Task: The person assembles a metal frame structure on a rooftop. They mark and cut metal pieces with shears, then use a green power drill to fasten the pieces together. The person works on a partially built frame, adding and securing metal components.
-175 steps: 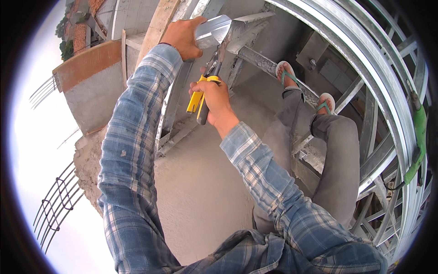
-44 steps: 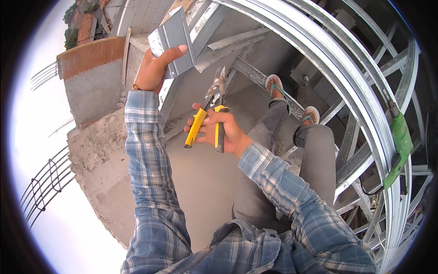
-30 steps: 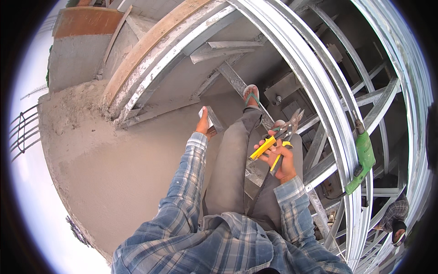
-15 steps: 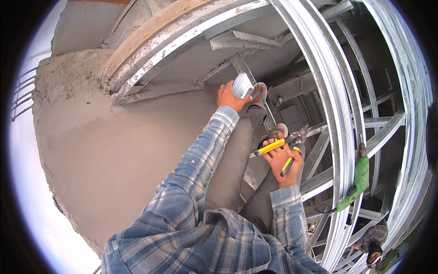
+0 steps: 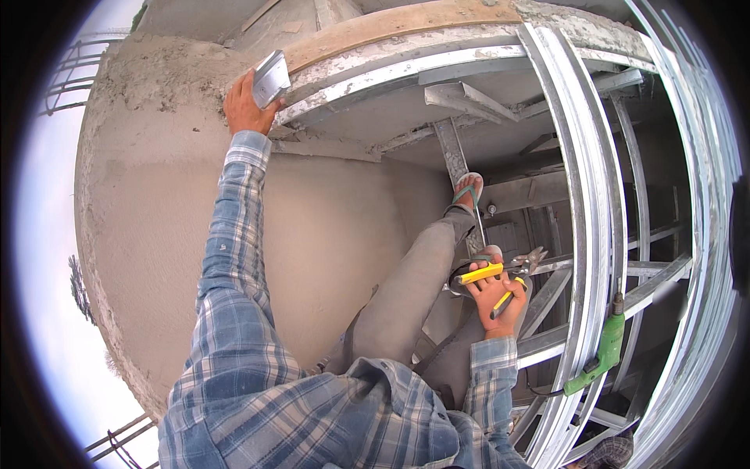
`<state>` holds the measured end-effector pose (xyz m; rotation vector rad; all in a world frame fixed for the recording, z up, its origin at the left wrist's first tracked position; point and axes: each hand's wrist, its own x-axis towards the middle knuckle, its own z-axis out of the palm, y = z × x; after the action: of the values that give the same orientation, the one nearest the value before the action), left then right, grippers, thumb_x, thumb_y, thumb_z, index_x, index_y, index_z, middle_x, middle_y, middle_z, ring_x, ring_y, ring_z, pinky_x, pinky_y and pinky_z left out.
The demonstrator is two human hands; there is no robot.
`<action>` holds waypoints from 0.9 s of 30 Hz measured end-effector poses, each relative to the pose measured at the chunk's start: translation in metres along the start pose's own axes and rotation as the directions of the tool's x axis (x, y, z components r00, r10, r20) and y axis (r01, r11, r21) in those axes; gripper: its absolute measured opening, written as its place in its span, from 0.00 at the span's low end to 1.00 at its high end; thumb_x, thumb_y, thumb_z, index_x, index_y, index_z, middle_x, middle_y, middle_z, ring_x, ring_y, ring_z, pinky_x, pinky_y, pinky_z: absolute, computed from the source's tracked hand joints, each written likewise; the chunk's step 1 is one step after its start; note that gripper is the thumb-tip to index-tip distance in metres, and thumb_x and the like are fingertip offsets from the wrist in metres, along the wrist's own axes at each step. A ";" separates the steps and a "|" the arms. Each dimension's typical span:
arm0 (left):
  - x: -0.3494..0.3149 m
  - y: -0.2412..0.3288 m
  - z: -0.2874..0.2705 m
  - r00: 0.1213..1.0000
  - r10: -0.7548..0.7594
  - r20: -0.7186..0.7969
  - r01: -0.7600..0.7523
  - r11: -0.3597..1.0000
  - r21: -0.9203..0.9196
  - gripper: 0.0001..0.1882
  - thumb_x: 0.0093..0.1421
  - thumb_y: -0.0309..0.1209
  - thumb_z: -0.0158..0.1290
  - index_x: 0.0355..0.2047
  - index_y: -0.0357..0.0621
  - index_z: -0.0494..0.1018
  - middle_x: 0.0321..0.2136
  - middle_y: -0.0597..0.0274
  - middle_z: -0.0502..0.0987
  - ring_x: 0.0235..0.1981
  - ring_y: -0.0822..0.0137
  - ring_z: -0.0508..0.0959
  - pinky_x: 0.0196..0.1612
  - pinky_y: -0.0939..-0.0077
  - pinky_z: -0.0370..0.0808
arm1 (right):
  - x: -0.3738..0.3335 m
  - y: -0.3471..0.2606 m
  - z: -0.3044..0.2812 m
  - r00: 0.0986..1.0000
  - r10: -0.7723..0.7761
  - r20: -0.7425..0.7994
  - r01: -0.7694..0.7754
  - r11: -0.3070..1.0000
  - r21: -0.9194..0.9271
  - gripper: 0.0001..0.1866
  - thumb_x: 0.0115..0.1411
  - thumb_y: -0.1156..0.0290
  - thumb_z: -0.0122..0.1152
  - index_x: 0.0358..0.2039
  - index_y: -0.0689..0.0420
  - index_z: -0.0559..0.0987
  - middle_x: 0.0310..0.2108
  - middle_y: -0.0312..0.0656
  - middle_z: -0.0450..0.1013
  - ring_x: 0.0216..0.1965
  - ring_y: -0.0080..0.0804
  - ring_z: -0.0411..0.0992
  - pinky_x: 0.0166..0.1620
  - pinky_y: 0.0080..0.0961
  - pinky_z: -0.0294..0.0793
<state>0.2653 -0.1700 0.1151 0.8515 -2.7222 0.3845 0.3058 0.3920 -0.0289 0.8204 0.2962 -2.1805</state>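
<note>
Plaid shirt (image 5: pixel 312 414): blue, at six o'clock from the centre of view, both sleeves reaching forward.
Grey trousers (image 5: pixel 398 320): legs extend from six o'clock toward two, ending at a sandalled foot (image 5: pixel 469 190).
Right hand (image 5: pixel 500 303): at four o'clock, palm up, fingers wrapped round the snips; well apart from the other hand.
Snips (image 5: pixel 480 273): yellow-and-black handles spread, metal head pointing toward three o'clock.
Left hand (image 5: pixel 248 109): at eleven o'clock, arm outstretched, gripping the metal piece.
Metal piece (image 5: pixel 272 78): short, bent, silvery, held tilted near the wooden plank; contact with it cannot be confirmed from this angle.
Green drill (image 5: pixel 613 340): at four o'clock, against the metal channels, chuck toward twelve.
Metal channels (image 5: pixel 598 195): long, bundled, crossing the three o'clock side.
Wooden plank (image 5: pixel 406 23): at twelve o'clock, along the concrete edge.
Reinforcing bars (image 5: pixel 76 73): at ten o'clock, beyond the slab.
</note>
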 end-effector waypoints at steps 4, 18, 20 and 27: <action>0.020 -0.080 0.033 0.944 -0.012 0.329 -0.008 0.998 0.059 0.51 0.48 0.53 0.66 0.67 0.46 0.56 0.64 0.49 0.61 0.66 0.49 0.60 0.67 0.56 0.58 | 0.003 0.008 0.001 1.000 -0.002 -0.019 0.002 1.000 -0.009 0.34 0.48 0.66 0.57 0.58 0.55 0.64 0.50 0.51 0.64 0.59 0.55 0.63 0.63 0.58 0.59; 0.077 -0.194 0.101 0.974 0.110 0.197 -0.144 0.976 0.165 0.49 0.48 0.58 0.63 0.64 0.41 0.63 0.60 0.42 0.68 0.60 0.46 0.69 0.62 0.56 0.65 | 0.015 0.005 0.013 0.994 0.026 -0.110 -0.023 0.999 0.029 0.31 0.52 0.73 0.53 0.59 0.51 0.62 0.46 0.48 0.70 0.49 0.46 0.73 0.52 0.48 0.73; 0.060 -0.179 0.128 0.970 0.060 0.236 -0.108 0.974 0.198 0.49 0.48 0.58 0.63 0.63 0.40 0.63 0.60 0.42 0.68 0.59 0.46 0.69 0.62 0.56 0.66 | 0.001 -0.003 0.009 0.979 -0.006 -0.204 0.002 1.000 -0.022 0.32 0.51 0.73 0.54 0.58 0.49 0.61 0.43 0.46 0.70 0.46 0.43 0.74 0.49 0.44 0.74; 0.081 -0.156 0.107 0.960 0.050 0.274 -0.124 0.957 0.261 0.51 0.46 0.58 0.64 0.63 0.38 0.63 0.58 0.40 0.69 0.57 0.45 0.71 0.59 0.55 0.68 | 0.006 0.013 0.000 0.985 -0.070 -0.158 0.082 0.994 0.076 0.25 0.50 0.71 0.57 0.49 0.50 0.62 0.38 0.45 0.69 0.39 0.41 0.74 0.44 0.41 0.76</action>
<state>0.2736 -0.3703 0.0685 0.9098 -3.0088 0.7330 0.3119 0.3796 -0.0321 1.0439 0.3217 -2.2156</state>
